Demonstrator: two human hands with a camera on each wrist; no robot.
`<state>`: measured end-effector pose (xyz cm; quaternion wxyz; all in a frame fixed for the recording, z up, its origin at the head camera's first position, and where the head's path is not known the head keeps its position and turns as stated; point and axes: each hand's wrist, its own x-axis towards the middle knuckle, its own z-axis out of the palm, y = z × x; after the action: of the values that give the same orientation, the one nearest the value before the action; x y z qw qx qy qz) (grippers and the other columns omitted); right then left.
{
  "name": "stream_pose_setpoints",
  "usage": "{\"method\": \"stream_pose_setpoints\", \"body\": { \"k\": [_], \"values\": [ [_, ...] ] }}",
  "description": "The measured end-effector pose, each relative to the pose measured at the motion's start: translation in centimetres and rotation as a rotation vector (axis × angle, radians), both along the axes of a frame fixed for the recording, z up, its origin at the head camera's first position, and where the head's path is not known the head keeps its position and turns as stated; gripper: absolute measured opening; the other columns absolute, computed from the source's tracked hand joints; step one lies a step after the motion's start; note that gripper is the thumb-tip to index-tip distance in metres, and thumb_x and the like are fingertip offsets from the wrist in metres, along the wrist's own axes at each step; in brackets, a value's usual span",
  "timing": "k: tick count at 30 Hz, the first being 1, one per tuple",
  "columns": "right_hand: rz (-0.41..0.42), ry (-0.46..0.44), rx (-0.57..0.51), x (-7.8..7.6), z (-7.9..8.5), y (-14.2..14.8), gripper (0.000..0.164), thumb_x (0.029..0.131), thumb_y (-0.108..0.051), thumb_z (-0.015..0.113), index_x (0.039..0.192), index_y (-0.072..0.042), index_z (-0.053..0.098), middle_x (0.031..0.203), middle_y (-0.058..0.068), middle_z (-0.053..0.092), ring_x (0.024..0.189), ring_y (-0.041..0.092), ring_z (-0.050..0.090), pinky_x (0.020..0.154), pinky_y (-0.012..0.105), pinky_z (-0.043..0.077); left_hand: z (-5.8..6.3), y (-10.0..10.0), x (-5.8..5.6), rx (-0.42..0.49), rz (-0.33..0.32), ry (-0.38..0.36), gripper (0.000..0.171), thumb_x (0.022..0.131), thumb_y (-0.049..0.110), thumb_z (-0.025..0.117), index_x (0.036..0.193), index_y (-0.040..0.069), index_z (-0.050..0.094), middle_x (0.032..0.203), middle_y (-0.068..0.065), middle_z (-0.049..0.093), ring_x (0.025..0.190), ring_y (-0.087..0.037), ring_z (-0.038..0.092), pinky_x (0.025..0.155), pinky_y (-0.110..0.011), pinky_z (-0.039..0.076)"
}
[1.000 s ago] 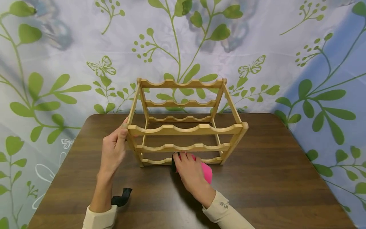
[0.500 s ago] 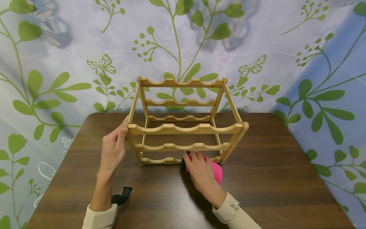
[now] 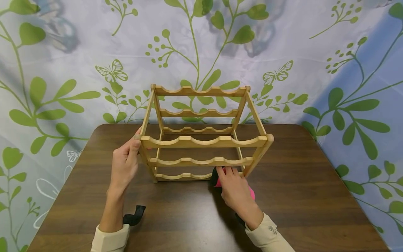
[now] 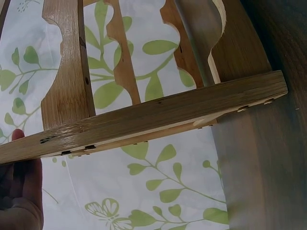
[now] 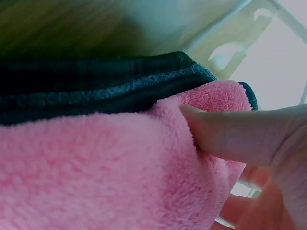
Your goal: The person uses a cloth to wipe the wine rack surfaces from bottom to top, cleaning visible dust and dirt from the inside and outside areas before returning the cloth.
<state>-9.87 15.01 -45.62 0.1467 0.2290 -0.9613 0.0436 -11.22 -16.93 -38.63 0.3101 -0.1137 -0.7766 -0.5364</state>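
A light wooden rack [image 3: 203,142] with scalloped rails stands on the table. My left hand [image 3: 125,164] grips its front left upper corner. In the left wrist view, fingers [image 4: 31,182] show at the edge of a wooden bar [image 4: 144,112]. My right hand [image 3: 236,192] is at the right part of the lowest front rail [image 3: 185,177], holding a fluffy pink cloth [image 3: 252,193] with a black side. The right wrist view shows the thumb [image 5: 235,134] pressed into the folded cloth [image 5: 86,167], fingers behind it. My hand covers much of the cloth in the head view.
The brown wooden table [image 3: 299,203] extends around the rack. A curved black piece [image 3: 134,216] shows beside my left wrist. Behind the table hangs a pale curtain [image 3: 201,42] printed with green leaves and butterflies.
My right hand has slid to the right along the lowest front rail with the cloth. My left hand and the rack have stayed in place.
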Motion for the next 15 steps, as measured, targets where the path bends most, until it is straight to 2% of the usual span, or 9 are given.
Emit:
{"method": "stream_pose_setpoints", "body": {
  "k": [3,5,6,7,11,14,15],
  "values": [
    [-0.059,-0.01,0.012,0.0,-0.1,1.3,0.059,0.067,0.005,0.074,0.122,-0.006,0.057,0.107,0.018,0.059,0.096,0.036,0.059,0.046,0.047,0.05,-0.2,-0.1,0.0,-0.018,0.014,0.011,0.029,0.105,0.014,0.048,0.12,0.002,0.07,0.092,0.01,0.072,0.091,-0.006,0.066,0.069,-0.014,0.047],
    [-0.081,-0.016,0.012,0.0,-0.3,2.0,0.055,0.068,0.005,0.075,0.12,-0.005,0.059,0.105,0.018,0.061,0.095,0.036,0.06,0.048,0.048,0.05,-0.3,-0.1,0.1,-0.036,0.023,0.025,0.031,0.105,0.015,0.048,0.129,0.006,0.065,0.082,0.007,0.072,0.07,-0.004,0.058,0.059,-0.015,0.042],
    [-0.085,-0.017,0.014,0.0,-0.4,2.2,0.054,0.069,0.004,0.075,0.119,-0.005,0.06,0.104,0.018,0.061,0.094,0.036,0.06,0.048,0.048,0.05,-0.3,-0.2,0.1,-0.043,0.025,0.03,0.032,0.105,0.015,0.048,0.132,0.008,0.063,0.079,0.004,0.072,0.065,-0.004,0.053,0.056,-0.016,0.038],
    [-0.088,-0.015,0.016,-0.1,-0.5,2.4,0.052,0.07,0.004,0.074,0.119,-0.005,0.06,0.104,0.018,0.062,0.094,0.035,0.06,0.049,0.048,0.05,-0.4,-0.2,0.1,-0.048,0.025,0.036,0.032,0.105,0.015,0.048,0.133,0.008,0.062,0.078,0.0,0.072,0.063,-0.004,0.051,0.055,-0.016,0.037],
    [-0.088,-0.024,0.021,-0.3,-0.8,2.6,0.048,0.072,0.002,0.073,0.118,-0.004,0.061,0.103,0.018,0.062,0.093,0.035,0.061,0.048,0.047,0.05,-0.3,-0.2,0.0,-0.044,0.025,0.027,0.031,0.105,0.016,0.048,0.129,0.006,0.065,0.083,-0.002,0.073,0.074,-0.003,0.058,0.06,-0.016,0.041],
    [-0.101,-0.053,0.034,-0.4,-0.8,2.4,0.047,0.074,0.001,0.073,0.119,-0.004,0.061,0.103,0.018,0.062,0.094,0.034,0.06,0.048,0.047,0.05,-0.3,-0.1,0.0,-0.043,0.031,0.02,0.031,0.106,0.017,0.048,0.127,0.006,0.066,0.086,-0.002,0.074,0.07,-0.004,0.056,0.06,-0.017,0.04],
    [-0.104,-0.06,0.036,-0.4,-0.8,2.3,0.047,0.074,0.001,0.073,0.119,-0.004,0.061,0.102,0.018,0.062,0.094,0.034,0.06,0.048,0.047,0.05,-0.4,-0.1,0.0,-0.047,0.032,0.025,0.031,0.105,0.018,0.048,0.128,0.006,0.066,0.085,-0.001,0.073,0.062,-0.005,0.049,0.057,-0.018,0.038]
  ]
}}
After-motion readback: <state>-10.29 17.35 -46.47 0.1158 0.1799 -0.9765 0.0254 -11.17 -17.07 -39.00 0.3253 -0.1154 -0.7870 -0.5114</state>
